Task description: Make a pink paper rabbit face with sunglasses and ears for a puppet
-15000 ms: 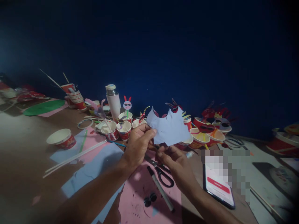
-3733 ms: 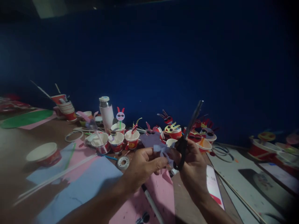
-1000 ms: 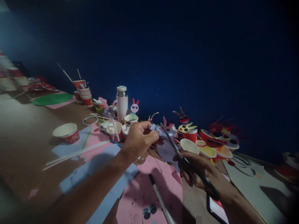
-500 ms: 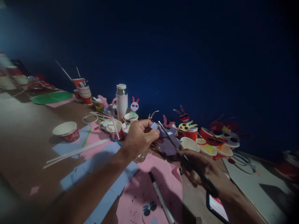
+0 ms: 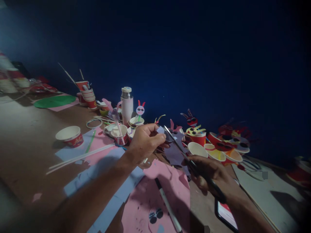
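Observation:
My left hand (image 5: 147,142) pinches a small pale blue-purple piece of paper (image 5: 160,129) between thumb and fingers. In my right hand (image 5: 210,176) is a pair of scissors (image 5: 181,149) with dark handles. Its blades point up and left, their tips beside the paper at my left fingertips. Whether the blades touch the paper I cannot tell. Purple paper (image 5: 173,155) lies behind the blades, partly hidden. Below my hands, a pink sheet (image 5: 136,199) carries a marker with a black cap (image 5: 168,207) and drawn black eyes.
Paper cups (image 5: 198,149) with paper animal faces stand along the back right. A pink-white flask (image 5: 127,108) stands behind my left hand. Blue paper strips (image 5: 110,207), white sticks (image 5: 80,158), a paper bowl (image 5: 69,136) and a phone (image 5: 225,213) surround my arms.
Both hands stay nearly in place. Less purple paper shows by the blades, and a purple scrap now shows lower, near my right fingers. The view has shifted very slightly.

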`<state>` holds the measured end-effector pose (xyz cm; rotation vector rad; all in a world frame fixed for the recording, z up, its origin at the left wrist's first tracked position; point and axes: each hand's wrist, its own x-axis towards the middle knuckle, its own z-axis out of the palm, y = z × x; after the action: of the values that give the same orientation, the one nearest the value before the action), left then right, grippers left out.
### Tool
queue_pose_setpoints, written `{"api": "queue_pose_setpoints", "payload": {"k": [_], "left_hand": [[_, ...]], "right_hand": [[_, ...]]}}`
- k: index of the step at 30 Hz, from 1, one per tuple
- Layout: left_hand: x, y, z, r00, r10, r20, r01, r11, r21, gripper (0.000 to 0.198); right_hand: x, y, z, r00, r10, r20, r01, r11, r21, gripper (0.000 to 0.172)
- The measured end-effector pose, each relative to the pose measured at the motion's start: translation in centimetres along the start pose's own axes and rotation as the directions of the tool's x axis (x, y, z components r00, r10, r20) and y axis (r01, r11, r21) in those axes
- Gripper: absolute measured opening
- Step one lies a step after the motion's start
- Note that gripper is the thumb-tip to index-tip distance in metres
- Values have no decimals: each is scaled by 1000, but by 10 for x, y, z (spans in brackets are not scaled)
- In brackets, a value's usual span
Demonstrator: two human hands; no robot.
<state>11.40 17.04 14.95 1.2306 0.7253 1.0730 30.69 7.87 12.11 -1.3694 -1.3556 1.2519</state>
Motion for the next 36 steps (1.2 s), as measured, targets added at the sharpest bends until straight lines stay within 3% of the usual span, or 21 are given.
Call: {"api": "queue_pose_setpoints", "payload": {"k": [11, 17, 23, 29, 36], "left_hand": [[1, 7, -3, 995, -72, 74, 75, 996, -41, 8], [1, 11, -6, 984, -112, 138, 120, 991, -52, 10], [2, 12, -9, 969, -122, 216, 137, 989, -55, 9], [1, 11, -6, 974, -118, 192, 122, 993, -8, 10], [1, 13, -6, 971, -125, 204, 122, 992, 27, 6]], "right_hand": [[0, 2, -5, 999, 2, 53, 1, 999, -48, 40], [-3, -2, -3, 1000, 13, 14, -13, 999, -50, 38], [0, -4, -7, 985, -77, 152, 82, 996, -30, 40], [0, -11, -6, 968, -131, 216, 151, 986, -76, 57], [-3, -5, -7, 991, -121, 65, 125, 990, -61, 49]]}}
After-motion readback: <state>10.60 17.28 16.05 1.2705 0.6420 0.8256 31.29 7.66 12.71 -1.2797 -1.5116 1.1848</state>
